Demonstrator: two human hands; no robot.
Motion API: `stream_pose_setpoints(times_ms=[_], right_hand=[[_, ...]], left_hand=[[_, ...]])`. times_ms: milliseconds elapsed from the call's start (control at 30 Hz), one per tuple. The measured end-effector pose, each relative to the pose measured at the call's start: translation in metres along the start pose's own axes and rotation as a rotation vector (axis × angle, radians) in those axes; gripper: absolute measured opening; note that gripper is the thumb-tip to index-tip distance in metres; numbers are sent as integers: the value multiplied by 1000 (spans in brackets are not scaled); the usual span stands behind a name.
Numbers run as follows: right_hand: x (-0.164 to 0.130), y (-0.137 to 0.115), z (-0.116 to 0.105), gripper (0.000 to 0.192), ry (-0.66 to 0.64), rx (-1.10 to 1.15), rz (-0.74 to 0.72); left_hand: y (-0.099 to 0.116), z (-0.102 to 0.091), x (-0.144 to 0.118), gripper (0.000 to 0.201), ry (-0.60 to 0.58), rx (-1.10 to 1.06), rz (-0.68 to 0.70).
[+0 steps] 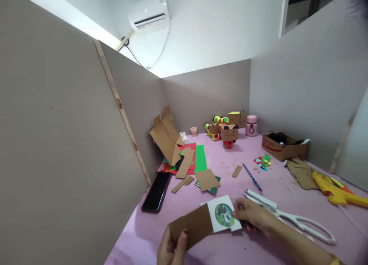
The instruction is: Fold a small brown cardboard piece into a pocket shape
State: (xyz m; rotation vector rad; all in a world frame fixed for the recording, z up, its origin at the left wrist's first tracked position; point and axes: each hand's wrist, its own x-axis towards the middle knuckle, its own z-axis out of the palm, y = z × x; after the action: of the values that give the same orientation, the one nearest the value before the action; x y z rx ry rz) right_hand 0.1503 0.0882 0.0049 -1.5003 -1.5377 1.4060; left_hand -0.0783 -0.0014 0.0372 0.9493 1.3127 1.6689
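Note:
My left hand (175, 247) is closed on the near end of a brown cardboard piece (191, 226), its thumb lying on top. A white card with a round printed picture (224, 214) adjoins the far end of that cardboard. Thumb and fingers of my right hand (251, 215) pinch the card's right edge. Just beside and partly behind my right hand lie white-handled scissors (296, 219) and a white strip (263, 199). A square cardboard piece (207, 180) rests on green-edged cards beyond my hands.
A black phone (156, 192) lies at the left edge. Cardboard scraps, coloured sheets (201, 157) and a leaning folded carton (165, 136) are behind it. Decorated cardboard figures (229, 134) and a pink jar (251, 126) stand at the back. A pencil (252, 176) and yellow glue gun (336, 190) lie right.

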Motion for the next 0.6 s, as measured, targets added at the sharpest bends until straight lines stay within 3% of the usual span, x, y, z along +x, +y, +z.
stream_pose_setpoints(times_ms=[133, 233, 367, 600], right_hand=[[-30, 13, -4, 29, -1, 197, -131], [-45, 19, -5, 34, 34, 295, -209], [-59, 19, -4, 40, 67, 393, -258], [-72, 22, 0, 38, -36, 445, -365]], left_hand=[[-24, 10, 7, 47, -94, -229, -271], [-41, 23, 8, 49, -165, -272, -358], [-42, 43, -1, 49, -300, -281, -346], [-10, 65, -12, 36, -476, -143, -241]])
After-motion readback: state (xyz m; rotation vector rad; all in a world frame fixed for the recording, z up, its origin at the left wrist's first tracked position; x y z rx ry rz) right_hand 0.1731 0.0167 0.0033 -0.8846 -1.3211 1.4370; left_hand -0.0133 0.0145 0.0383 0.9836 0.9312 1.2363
